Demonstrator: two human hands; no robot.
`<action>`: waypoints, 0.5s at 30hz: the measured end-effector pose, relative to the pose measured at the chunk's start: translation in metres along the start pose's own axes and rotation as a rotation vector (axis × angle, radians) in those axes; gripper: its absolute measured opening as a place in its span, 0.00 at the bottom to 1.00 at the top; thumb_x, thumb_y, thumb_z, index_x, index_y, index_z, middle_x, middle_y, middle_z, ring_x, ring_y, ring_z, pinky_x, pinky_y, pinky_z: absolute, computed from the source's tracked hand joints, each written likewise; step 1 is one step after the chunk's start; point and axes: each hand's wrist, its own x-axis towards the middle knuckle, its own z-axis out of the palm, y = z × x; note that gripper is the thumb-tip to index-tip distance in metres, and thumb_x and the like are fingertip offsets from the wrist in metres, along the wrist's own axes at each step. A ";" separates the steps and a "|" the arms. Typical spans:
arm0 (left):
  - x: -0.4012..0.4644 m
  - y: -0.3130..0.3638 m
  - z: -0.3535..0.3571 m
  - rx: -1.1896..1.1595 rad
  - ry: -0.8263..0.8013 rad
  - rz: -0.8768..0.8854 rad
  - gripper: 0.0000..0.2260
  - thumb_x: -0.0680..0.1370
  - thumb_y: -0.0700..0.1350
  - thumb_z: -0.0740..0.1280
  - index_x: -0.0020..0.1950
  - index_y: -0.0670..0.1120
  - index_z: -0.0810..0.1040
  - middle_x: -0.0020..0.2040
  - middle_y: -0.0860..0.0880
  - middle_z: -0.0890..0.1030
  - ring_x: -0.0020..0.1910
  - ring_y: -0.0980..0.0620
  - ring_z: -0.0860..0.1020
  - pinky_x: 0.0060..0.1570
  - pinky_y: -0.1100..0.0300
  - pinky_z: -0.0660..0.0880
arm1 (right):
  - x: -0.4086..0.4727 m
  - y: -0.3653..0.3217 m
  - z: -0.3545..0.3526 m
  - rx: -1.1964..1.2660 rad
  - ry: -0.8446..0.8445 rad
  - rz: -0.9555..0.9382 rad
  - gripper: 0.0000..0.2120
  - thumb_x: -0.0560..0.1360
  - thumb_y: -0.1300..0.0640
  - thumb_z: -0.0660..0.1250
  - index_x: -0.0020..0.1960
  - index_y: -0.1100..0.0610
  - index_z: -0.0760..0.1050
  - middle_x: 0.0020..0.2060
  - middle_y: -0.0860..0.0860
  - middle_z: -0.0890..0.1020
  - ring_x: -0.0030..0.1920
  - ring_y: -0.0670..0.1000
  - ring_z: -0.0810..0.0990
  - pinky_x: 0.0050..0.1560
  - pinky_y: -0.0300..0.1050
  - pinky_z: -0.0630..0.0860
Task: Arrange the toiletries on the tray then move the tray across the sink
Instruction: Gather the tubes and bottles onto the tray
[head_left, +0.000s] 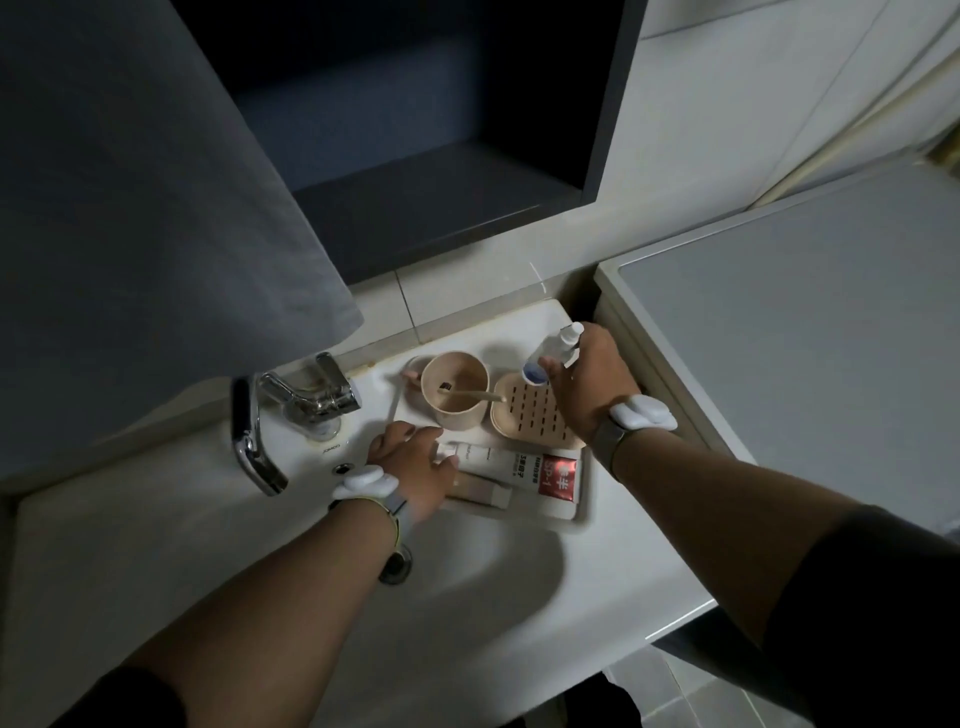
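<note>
A white sink (291, 561) fills the dim bathroom frame, a chrome tap (291, 410) at its back edge. On its right rim sits a white tray (582, 506) holding a beige cup (457, 397), a slotted soap dish (530, 415) and a toothpaste tube (519, 470). The left hand (415, 467) lies flat, fingers spread, on the tray's near-left edge. The right hand (589, 382) grips what appears to be a small spray bottle (550, 351) over the soap dish.

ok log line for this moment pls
stage: arranging | right hand: holds small bottle over tray | left hand: on toothpaste tube | tray: right of faucet
</note>
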 end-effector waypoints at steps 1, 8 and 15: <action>0.001 -0.001 0.001 0.006 -0.003 0.001 0.27 0.75 0.66 0.57 0.74 0.61 0.65 0.75 0.52 0.61 0.74 0.45 0.61 0.72 0.48 0.63 | -0.007 0.000 0.001 -0.021 -0.005 0.005 0.16 0.81 0.43 0.67 0.66 0.47 0.69 0.61 0.47 0.76 0.53 0.51 0.78 0.53 0.52 0.75; 0.000 -0.001 0.001 0.023 -0.031 0.059 0.30 0.73 0.68 0.56 0.74 0.61 0.65 0.73 0.52 0.64 0.74 0.45 0.62 0.72 0.47 0.63 | -0.041 0.004 0.014 -0.102 0.007 0.003 0.19 0.82 0.43 0.67 0.67 0.53 0.70 0.65 0.53 0.76 0.58 0.56 0.79 0.52 0.47 0.70; -0.006 0.006 0.002 0.025 -0.046 0.126 0.28 0.73 0.68 0.57 0.73 0.63 0.64 0.73 0.54 0.65 0.73 0.45 0.62 0.70 0.47 0.65 | -0.058 0.005 0.020 -0.127 0.003 -0.015 0.18 0.80 0.41 0.68 0.61 0.51 0.70 0.56 0.50 0.77 0.50 0.54 0.79 0.48 0.49 0.73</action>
